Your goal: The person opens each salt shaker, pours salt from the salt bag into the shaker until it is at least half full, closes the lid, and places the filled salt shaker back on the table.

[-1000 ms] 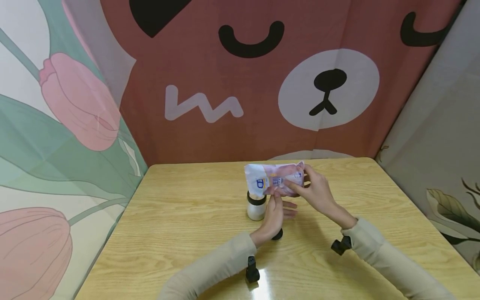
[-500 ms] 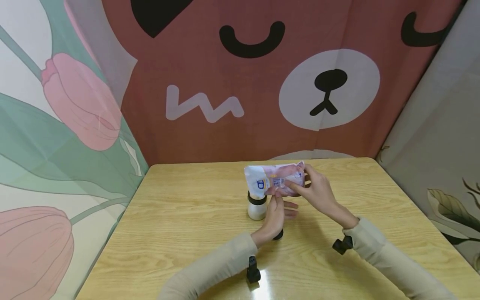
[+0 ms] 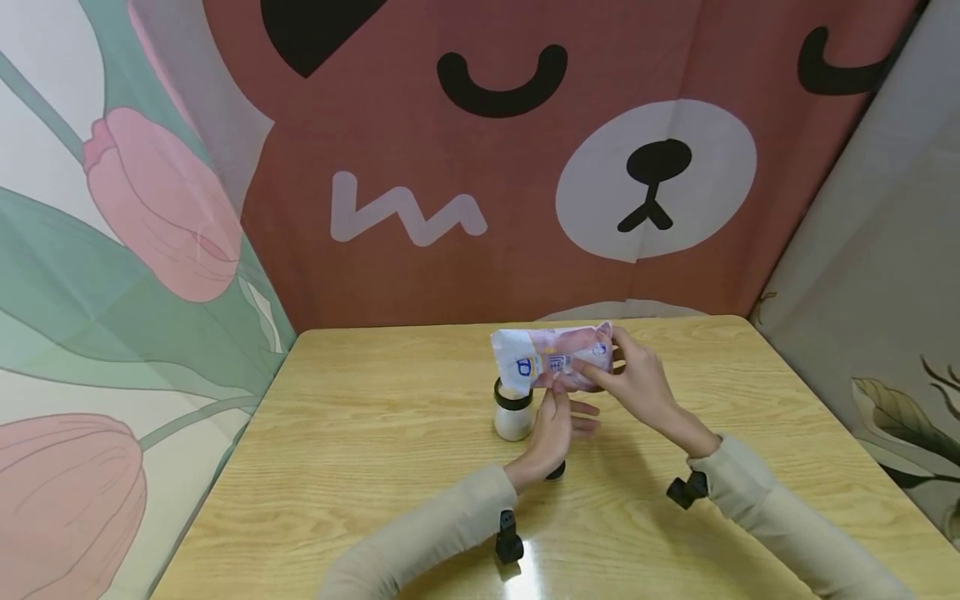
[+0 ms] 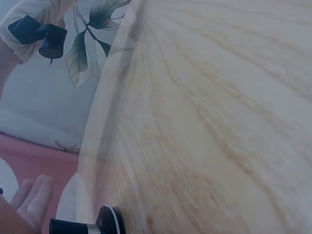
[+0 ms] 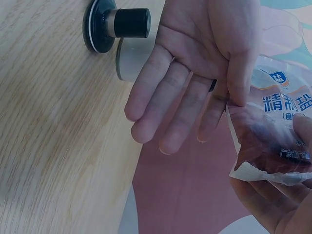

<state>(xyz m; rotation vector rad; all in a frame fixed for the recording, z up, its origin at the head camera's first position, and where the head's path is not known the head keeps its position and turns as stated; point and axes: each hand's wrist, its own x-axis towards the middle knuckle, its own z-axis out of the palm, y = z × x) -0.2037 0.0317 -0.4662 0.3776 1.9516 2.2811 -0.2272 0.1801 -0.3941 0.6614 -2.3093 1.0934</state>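
Observation:
A pink and white bag of salt [image 3: 558, 360] is held tilted above a white jar [image 3: 513, 423] with a black rim. My right hand [image 3: 643, 385] grips the bag's right end, thumb on the front and fingers behind. The bag's white left end hangs down at the jar's mouth; whether salt is flowing I cannot see. Below the bag, my left hand [image 3: 551, 435] has its fingers stretched out, and its thumb touches the bag's lower edge, as the right wrist view shows. A black knobbed lid [image 5: 100, 25] lies on the table, partly hidden by the left hand in the head view.
The wooden table [image 3: 360, 433] reaches back to a brown curtain [image 3: 420, 275] printed with a bear face. Patterned cloths hang along the left and right sides. A black wrist camera [image 3: 508, 540] hangs under the left sleeve, another camera [image 3: 686, 490] under the right.
The bag and both hands have shifted very slightly to the right. The grip on the bag, the jar and the lid look the same.

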